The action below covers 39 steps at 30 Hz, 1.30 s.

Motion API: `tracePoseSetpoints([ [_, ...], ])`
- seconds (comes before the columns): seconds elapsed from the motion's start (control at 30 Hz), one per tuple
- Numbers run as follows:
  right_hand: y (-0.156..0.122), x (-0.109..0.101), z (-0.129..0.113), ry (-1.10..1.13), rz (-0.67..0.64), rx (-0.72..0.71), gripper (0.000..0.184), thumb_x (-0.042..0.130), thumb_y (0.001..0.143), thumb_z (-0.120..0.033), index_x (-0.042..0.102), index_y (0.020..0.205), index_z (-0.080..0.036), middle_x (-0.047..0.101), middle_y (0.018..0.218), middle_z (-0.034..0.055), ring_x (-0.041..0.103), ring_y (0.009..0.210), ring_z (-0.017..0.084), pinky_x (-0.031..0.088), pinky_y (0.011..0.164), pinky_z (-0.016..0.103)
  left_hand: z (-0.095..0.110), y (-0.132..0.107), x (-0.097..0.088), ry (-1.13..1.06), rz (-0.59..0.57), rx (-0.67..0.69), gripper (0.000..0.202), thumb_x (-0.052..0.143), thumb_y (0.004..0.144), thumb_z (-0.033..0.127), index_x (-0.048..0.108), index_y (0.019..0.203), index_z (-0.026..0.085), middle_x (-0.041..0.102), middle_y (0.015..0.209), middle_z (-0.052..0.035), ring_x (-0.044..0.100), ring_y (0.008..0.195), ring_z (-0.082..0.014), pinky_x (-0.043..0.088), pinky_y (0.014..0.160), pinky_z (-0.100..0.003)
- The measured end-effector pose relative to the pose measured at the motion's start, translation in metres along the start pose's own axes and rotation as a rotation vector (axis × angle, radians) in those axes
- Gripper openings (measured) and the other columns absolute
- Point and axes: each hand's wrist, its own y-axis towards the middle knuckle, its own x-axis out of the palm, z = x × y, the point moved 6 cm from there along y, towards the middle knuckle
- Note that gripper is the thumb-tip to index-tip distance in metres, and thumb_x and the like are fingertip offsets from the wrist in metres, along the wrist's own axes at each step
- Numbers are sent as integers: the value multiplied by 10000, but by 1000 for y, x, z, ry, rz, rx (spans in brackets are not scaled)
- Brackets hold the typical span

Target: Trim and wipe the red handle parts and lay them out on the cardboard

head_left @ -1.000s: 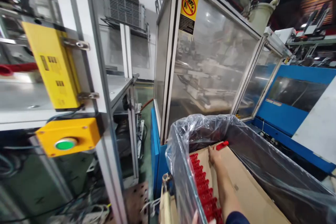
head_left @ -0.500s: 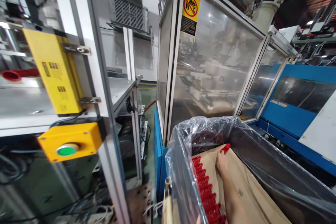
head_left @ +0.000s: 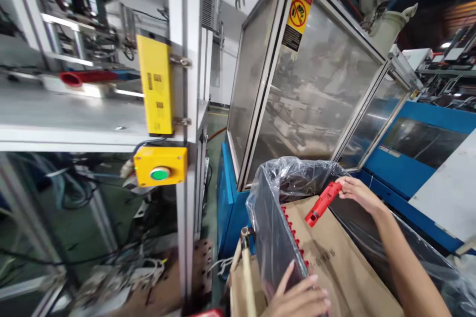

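My right hand (head_left: 357, 192) holds a red plastic part (head_left: 322, 203) by its upper end, lifted above a brown cardboard sheet (head_left: 334, 262). The sheet lies inside a dark bin lined with a clear plastic bag (head_left: 293, 178). A row of red parts (head_left: 293, 237) shows along the sheet's left edge. My left hand (head_left: 299, 297) grips the bin's near left rim at the bottom of the view.
A machine enclosure with clear panels (head_left: 308, 84) and a yellow danger sign (head_left: 297, 15) stands behind the bin. A white frame post carries a yellow box (head_left: 154, 89) and a yellow box with a green button (head_left: 160, 166). Blue machinery (head_left: 416, 158) is at right. Cables lie on the floor at left.
My right hand has risen off the cardboard sheet with a red part in it and moved right. My left hand has come onto the bin's rim. The view has swung left.
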Motion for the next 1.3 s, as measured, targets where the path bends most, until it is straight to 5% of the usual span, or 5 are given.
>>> tracePoseSetpoints([
  [0.17, -78, 62, -109, 144, -265, -135, 428, 720, 818, -574, 652, 967, -179, 654, 787, 6, 600, 641, 97, 538, 643, 229, 14, -37, -86, -590, 611, -462, 429, 534, 938, 570, 725, 1098, 222, 744, 1117, -100, 675, 1089, -263, 501, 1003, -384],
  [0.37, -132, 201, -200, 152, -490, -270, 361, 674, 877, -532, 665, 956, -179, 664, 792, -1, 628, 664, 95, 553, 649, 216, 71, -71, -135, -1266, 513, -499, 602, 587, 854, 683, 731, 1105, 156, 746, 1092, -121, 699, 1021, -240, 540, 912, -342],
  [0.63, -160, 316, -248, 151, -659, -349, 363, 650, 895, -537, 660, 987, -186, 672, 772, -11, 636, 660, 92, 539, 662, 208, 120, -181, -187, -1104, 818, -543, 569, 698, 770, 677, 719, 909, 126, 734, 728, -67, 600, 500, -111, 463, 476, -192],
  [1.0, -191, 375, -275, 84, -778, -469, 306, 619, 921, -493, 668, 963, -194, 709, 771, 5, 665, 696, 119, 542, 680, 213, 152, -242, -201, -1024, 964, -534, 698, 693, 748, 696, 679, 1109, 98, 790, 794, -112, 641, 477, -125, 444, 412, -172],
  [1.3, -196, 380, -279, -73, -567, -681, 278, 547, 948, -442, 685, 910, -204, 728, 770, 1, 685, 681, 128, 554, 672, 202, 156, -239, -178, -1327, 802, -409, 718, 631, 782, 732, 736, 1106, 100, 800, 823, -115, 722, 521, -149, 528, 408, -150],
])
